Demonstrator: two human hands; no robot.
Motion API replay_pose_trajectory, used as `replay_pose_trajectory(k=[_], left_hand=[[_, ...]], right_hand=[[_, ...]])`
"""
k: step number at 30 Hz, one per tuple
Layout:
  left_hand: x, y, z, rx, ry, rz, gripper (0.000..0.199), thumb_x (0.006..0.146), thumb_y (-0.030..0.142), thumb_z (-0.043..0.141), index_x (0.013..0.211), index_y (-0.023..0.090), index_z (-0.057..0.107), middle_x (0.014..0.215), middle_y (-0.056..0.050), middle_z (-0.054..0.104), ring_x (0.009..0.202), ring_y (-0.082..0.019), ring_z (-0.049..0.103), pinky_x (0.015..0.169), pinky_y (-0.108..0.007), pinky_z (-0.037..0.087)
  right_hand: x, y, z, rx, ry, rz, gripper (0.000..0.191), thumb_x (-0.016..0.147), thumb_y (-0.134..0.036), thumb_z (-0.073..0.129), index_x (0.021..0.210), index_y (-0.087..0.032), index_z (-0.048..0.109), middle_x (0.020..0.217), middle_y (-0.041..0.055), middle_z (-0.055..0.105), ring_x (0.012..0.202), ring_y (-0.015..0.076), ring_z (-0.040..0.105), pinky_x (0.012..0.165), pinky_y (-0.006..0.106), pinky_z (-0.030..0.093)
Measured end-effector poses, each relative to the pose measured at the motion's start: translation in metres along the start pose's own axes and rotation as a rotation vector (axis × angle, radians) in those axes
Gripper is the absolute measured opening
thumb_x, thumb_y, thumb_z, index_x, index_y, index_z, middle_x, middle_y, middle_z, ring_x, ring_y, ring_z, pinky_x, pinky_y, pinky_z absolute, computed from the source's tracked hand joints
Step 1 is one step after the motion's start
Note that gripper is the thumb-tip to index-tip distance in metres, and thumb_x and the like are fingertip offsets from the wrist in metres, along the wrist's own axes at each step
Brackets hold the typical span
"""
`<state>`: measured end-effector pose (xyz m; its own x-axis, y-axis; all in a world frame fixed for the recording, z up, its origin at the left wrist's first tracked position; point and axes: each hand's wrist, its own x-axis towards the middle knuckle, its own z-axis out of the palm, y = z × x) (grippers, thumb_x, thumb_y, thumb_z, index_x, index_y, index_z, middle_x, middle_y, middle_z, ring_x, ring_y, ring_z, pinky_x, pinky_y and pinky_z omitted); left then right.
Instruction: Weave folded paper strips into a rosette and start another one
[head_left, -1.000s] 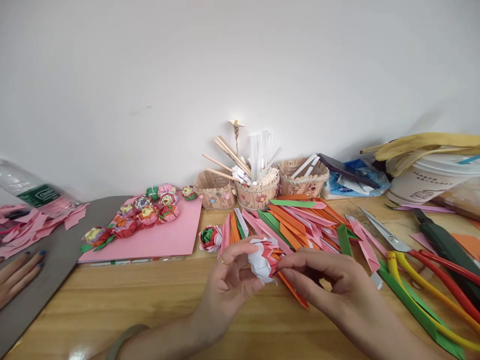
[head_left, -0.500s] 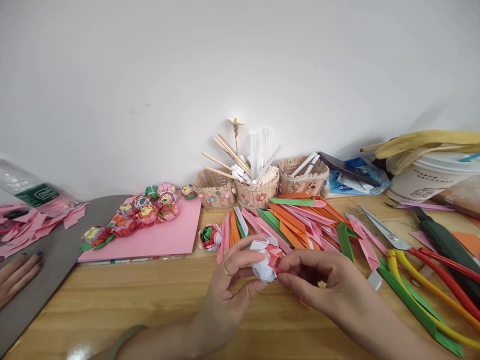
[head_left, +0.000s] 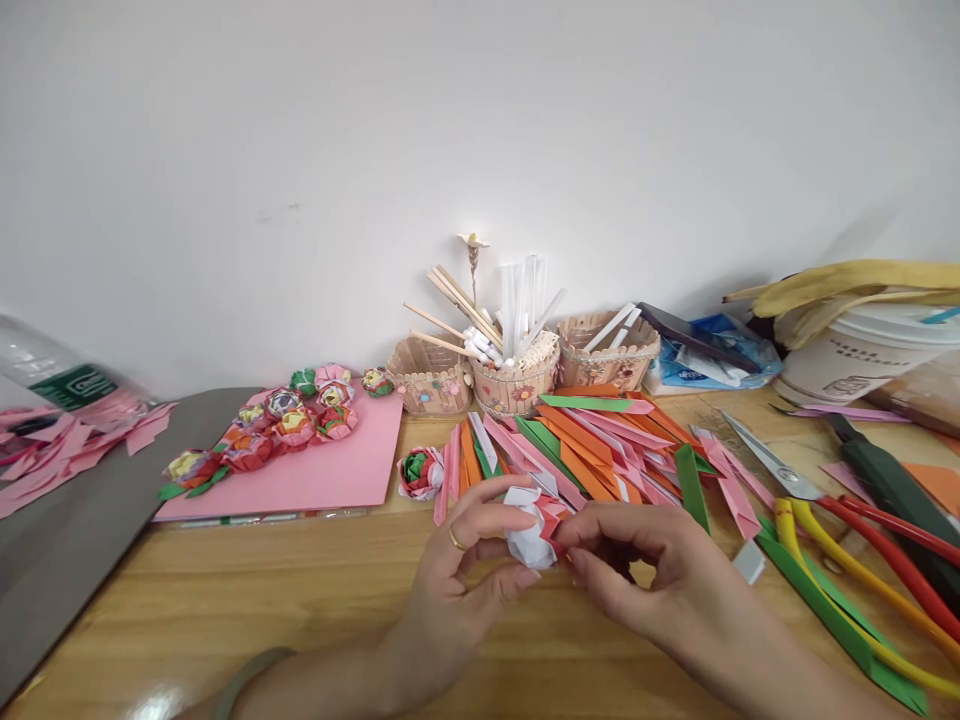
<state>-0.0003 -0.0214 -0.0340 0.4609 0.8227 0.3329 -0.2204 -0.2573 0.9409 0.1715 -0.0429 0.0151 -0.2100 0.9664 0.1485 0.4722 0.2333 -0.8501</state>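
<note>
The left hand (head_left: 469, 565) cups a white-and-red paper flower (head_left: 529, 545) above the wooden table (head_left: 337, 600), the right hand (head_left: 652, 565) pinching its red side. Beyond the folded paper strips (head_left: 589, 452), the middle basket (head_left: 510, 390) holds wooden sticks (head_left: 459, 296) and clear rods (head_left: 517, 305); the right basket (head_left: 609, 368), white sticks (head_left: 613, 330).

The left hand (head_left: 461, 575) curls loosely, facing the right hand (head_left: 652, 565), which is pinching.

One head-worn camera looks forward and down from above the counter (head_left: 315, 610), close to the fingers (head_left: 493, 519) over it, facing the wall (head_left: 225, 180) beyond it.
</note>
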Motion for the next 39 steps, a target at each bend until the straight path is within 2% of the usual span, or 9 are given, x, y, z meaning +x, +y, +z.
replay_pose_trajectory(k=[5, 11, 13, 16, 21, 23, 29, 34, 39], left_hand=[[0.001, 0.002, 0.000, 0.060, 0.007, 0.030, 0.037, 0.078, 0.007, 0.056, 0.105, 0.033, 0.057, 0.125, -0.004, 0.043, 0.103, -0.017, 0.052, 0.082, -0.028, 0.048], [0.001, 0.001, 0.000, 0.104, 0.050, 0.048, 0.036, 0.078, 0.007, 0.056, 0.104, 0.032, 0.058, 0.124, -0.005, 0.043, 0.103, -0.018, 0.052, 0.080, -0.029, 0.050], [0.001, 0.001, 0.000, 0.109, 0.065, 0.059, 0.036, 0.077, 0.007, 0.057, 0.103, 0.032, 0.058, 0.124, -0.005, 0.044, 0.105, -0.019, 0.051, 0.081, -0.028, 0.050], [0.000, 0.001, 0.000, 0.106, 0.060, 0.076, 0.036, 0.078, 0.007, 0.056, 0.104, 0.032, 0.058, 0.124, -0.005, 0.044, 0.106, -0.019, 0.051, 0.081, -0.029, 0.050], [-0.001, 0.002, -0.001, 0.078, 0.003, 0.106, 0.039, 0.078, 0.007, 0.056, 0.105, 0.035, 0.057, 0.125, -0.003, 0.043, 0.111, -0.019, 0.048, 0.086, -0.030, 0.048], [-0.001, 0.001, -0.002, 0.026, 0.009, 0.077, 0.039, 0.078, 0.007, 0.055, 0.105, 0.035, 0.056, 0.126, -0.002, 0.042, 0.108, -0.018, 0.050, 0.084, -0.028, 0.049], [-0.001, 0.002, -0.002, -0.008, -0.004, 0.067, 0.038, 0.079, 0.008, 0.056, 0.105, 0.034, 0.056, 0.125, -0.003, 0.043, 0.102, -0.017, 0.052, 0.080, -0.027, 0.049], [-0.001, 0.002, -0.002, 0.014, -0.020, 0.057, 0.035, 0.079, 0.010, 0.057, 0.104, 0.034, 0.057, 0.124, -0.001, 0.043, 0.101, -0.014, 0.052, 0.080, -0.023, 0.048], [-0.002, 0.000, -0.002, -0.027, -0.028, 0.048, 0.036, 0.079, 0.011, 0.057, 0.105, 0.035, 0.056, 0.124, -0.001, 0.042, 0.099, -0.013, 0.053, 0.079, -0.022, 0.048]], right_hand=[[-0.002, 0.000, 0.000, -0.123, 0.063, -0.060, 0.018, 0.076, -0.016, 0.048, 0.064, -0.018, 0.062, 0.052, -0.0023, 0.058, 0.045, 0.0093, 0.049, 0.041, 0.018, 0.038], [-0.009, 0.009, 0.007, -0.237, 0.254, -0.295, 0.016, 0.078, -0.012, 0.050, 0.078, -0.019, 0.064, 0.060, -0.0006, 0.064, 0.046, 0.0090, 0.054, 0.044, 0.018, 0.043], [-0.009, 0.010, 0.008, -0.248, 0.276, -0.332, 0.015, 0.078, -0.012, 0.051, 0.079, -0.019, 0.064, 0.060, -0.0005, 0.064, 0.046, 0.0091, 0.053, 0.044, 0.019, 0.043], [-0.007, 0.008, 0.004, -0.143, 0.191, -0.254, 0.014, 0.078, -0.012, 0.051, 0.076, -0.019, 0.064, 0.062, -0.0005, 0.064, 0.049, 0.0097, 0.054, 0.045, 0.019, 0.043], [0.002, 0.002, -0.008, 0.142, -0.121, -0.068, 0.017, 0.081, -0.020, 0.052, 0.072, -0.019, 0.066, 0.061, -0.0016, 0.060, 0.052, 0.0091, 0.051, 0.045, 0.017, 0.039], [0.003, 0.001, -0.012, 0.246, -0.189, -0.016, 0.020, 0.084, -0.024, 0.050, 0.074, -0.018, 0.067, 0.062, -0.0012, 0.059, 0.051, 0.0080, 0.047, 0.044, 0.017, 0.037], [0.002, 0.003, -0.013, 0.429, -0.256, 0.113, 0.018, 0.082, -0.027, 0.053, 0.077, -0.019, 0.068, 0.061, -0.0015, 0.058, 0.047, 0.0063, 0.041, 0.041, 0.016, 0.034], [0.004, 0.005, -0.010, 0.432, -0.244, 0.172, 0.016, 0.078, -0.025, 0.056, 0.068, -0.018, 0.066, 0.057, -0.0024, 0.056, 0.046, 0.0059, 0.040, 0.040, 0.016, 0.031], [0.006, 0.002, -0.014, 0.411, -0.294, 0.211, 0.023, 0.081, -0.034, 0.054, 0.070, -0.016, 0.063, 0.058, -0.0022, 0.053, 0.048, 0.0061, 0.039, 0.042, 0.017, 0.030]])
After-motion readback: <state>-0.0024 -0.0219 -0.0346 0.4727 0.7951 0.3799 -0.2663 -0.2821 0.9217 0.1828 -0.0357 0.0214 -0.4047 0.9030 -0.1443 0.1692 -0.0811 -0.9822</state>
